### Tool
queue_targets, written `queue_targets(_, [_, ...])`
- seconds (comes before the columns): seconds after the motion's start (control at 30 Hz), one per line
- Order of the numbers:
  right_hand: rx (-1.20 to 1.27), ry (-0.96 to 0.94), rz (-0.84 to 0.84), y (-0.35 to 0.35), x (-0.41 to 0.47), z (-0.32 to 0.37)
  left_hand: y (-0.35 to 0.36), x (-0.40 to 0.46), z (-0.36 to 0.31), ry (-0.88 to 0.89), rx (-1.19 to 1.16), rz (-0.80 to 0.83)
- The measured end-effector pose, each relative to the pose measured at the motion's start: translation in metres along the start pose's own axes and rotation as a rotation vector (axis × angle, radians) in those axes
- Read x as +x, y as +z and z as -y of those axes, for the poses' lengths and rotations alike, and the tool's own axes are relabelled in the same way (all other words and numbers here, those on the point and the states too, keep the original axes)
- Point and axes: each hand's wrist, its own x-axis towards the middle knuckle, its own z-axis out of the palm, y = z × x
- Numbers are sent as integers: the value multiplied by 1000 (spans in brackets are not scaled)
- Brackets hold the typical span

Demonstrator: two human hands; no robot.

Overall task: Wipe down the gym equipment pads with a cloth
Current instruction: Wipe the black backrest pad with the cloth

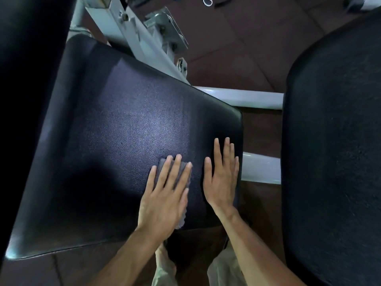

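Big black pad [127, 129], vinyl w/ fine pebbled grain, roughly trapezoid w/ rounded corners, glossy where light hits the middle. Grey cloth [181, 168], nubby microfibre-type weave w/ scalloped edge, lies flat on the pad near its lower-right part. Left hand [165, 197] rests on top of the cloth, grip wide: fingers straight & spread, palm down, cloth edges showing past fingertips and by the thumb side. Right hand [221, 182] flat on bare vinyl just beside the cloth, near the pad's right edge, grip also wide, fingers straight & close together, holding nothing.

Second dark pad [334, 141] on the right, rounder outline, matte and rougher-looking; well apart from the first across a gap. White painted metal frame [132, 36], square-section tube w/ bolts, runs diagonally behind the first pad; round white bar [241, 98] crosses between the two pads. Floor [237, 38] is reddish-brown tile, poss. rubber, hard to tell in dim light. Pale trouser legs [224, 269] at bottom.
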Motion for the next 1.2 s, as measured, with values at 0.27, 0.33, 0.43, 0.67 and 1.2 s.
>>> queue_targets(0.27, [5, 3, -7, -2, 1, 2, -44, 126, 89, -212, -74, -36])
queue_targets(0.33, [10, 3, 5, -2, 0, 3, -45, 124, 85, -231, -83, -44])
queue_targets(0.43, [14, -1, 14, -3, 1, 3, -39, 86, 78, -231, -118, -63])
queue_targets(0.67, [5, 12, 10, -2, 0, 3, -15, -65, 47, -358, -169, -28])
queue_targets(1.2, [-14, 10, 34, -2, 1, 3, -32, 152, 37, -93, -55, -66])
